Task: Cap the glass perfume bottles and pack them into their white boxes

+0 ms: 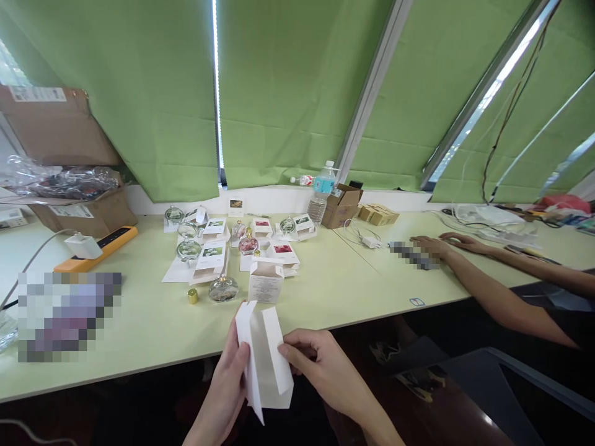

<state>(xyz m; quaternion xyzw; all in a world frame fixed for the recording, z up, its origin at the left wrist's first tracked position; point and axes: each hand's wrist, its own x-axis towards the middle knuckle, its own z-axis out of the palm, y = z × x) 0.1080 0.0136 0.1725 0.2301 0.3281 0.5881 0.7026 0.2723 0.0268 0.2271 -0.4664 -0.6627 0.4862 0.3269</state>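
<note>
While pinched between left hand [223, 387] and right hand [323, 375] fingers [292, 352], half-folded white paperboard box [268, 365]: light, flimsy, safest held along creased edges.

One white carton [269, 365], seven glass perfume bottles [224, 288], one gold cap [193, 297]

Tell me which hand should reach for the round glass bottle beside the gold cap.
Left, probably: the left hand sits closer to the round glass bottle and gold cap, while the right hand lies farther off, beyond the white carton both hands hold.
</note>
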